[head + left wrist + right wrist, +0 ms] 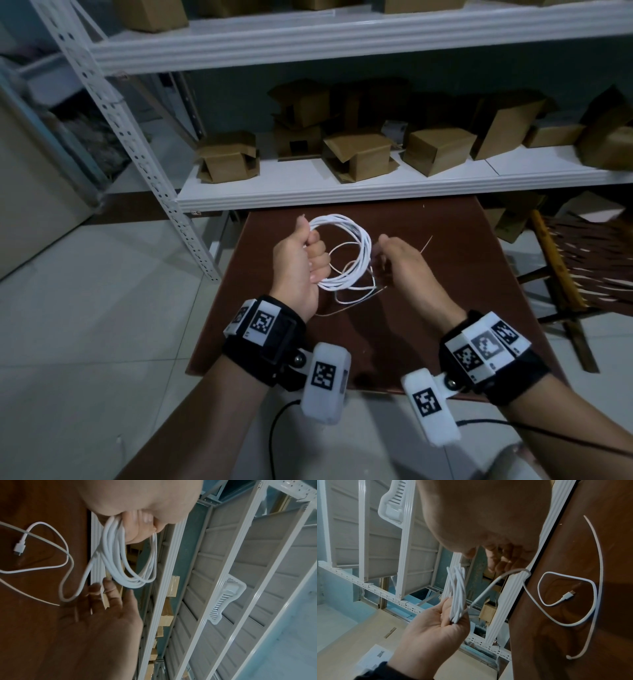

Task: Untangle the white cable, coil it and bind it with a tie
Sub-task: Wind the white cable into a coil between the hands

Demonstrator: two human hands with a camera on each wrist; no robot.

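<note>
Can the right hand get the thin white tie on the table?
Probably yes. The right hand hangs open above the table, and the tie lies bare beside the loose cable end.

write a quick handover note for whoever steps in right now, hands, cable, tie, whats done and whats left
Left hand: fist gripped round the coiled loops of the white cable, held above the brown table.
Right hand: beside the coil, fingers loosely extended; whether it pinches the strand is unclear.
Loose tail with the plug lies in a loop on the table.
Tie: thin white strip lying on the table near the tail, untouched.
Done: most of the cable coiled.
Left: wind in the tail, then bind the coil with the tie.
</note>
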